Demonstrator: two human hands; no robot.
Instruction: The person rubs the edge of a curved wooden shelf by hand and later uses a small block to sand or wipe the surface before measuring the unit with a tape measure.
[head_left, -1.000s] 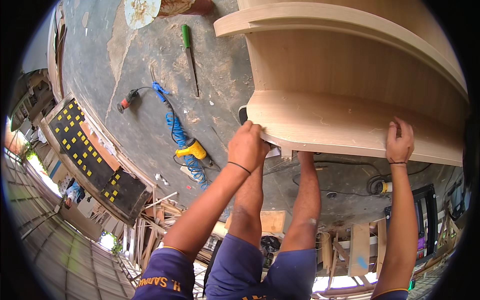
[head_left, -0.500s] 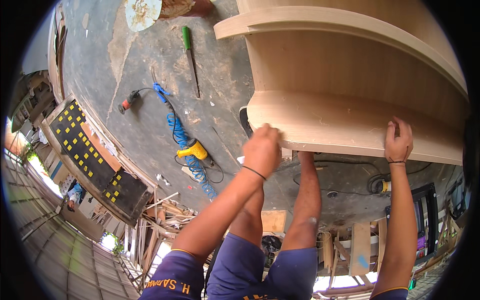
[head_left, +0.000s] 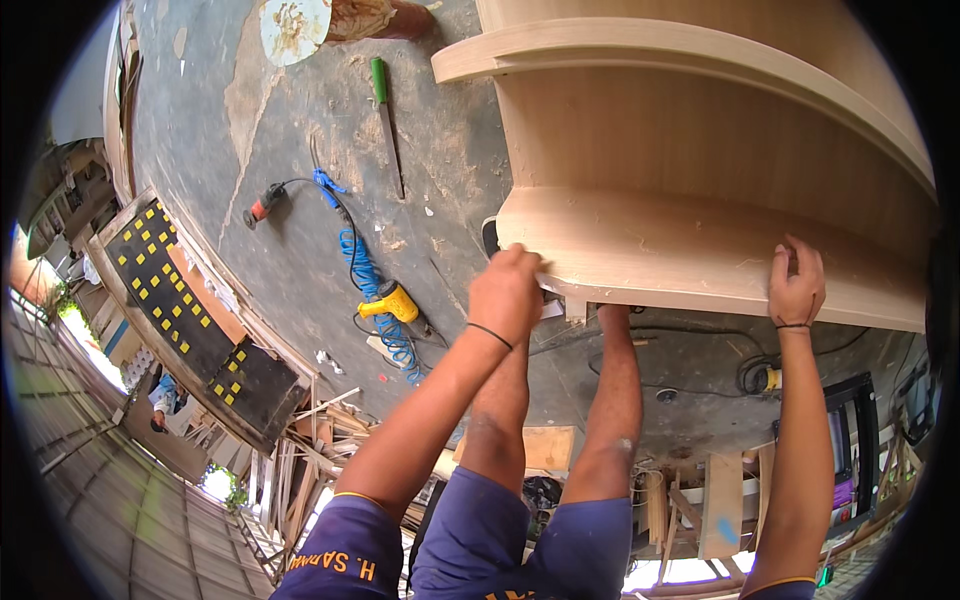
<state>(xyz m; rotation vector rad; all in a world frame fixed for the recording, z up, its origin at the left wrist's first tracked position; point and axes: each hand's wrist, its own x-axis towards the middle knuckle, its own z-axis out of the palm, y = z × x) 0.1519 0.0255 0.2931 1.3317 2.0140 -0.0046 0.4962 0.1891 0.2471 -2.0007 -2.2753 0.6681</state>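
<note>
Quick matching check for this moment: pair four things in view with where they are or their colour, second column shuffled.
1. left hand
2. right hand
3. coiled hose
4. chisel

a. green handle, lying on the floor
b. blue, on the floor beside a yellow tool
c. on the curved wooden panel's edge, near its left end
d. gripping the panel's edge further right

Pairs: 1-c, 2-d, 3-b, 4-a

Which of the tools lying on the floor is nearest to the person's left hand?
The yellow tool on the blue coiled hose, just left of the left hand. The green-handled tool and red-tipped tool lie farther away.
</note>
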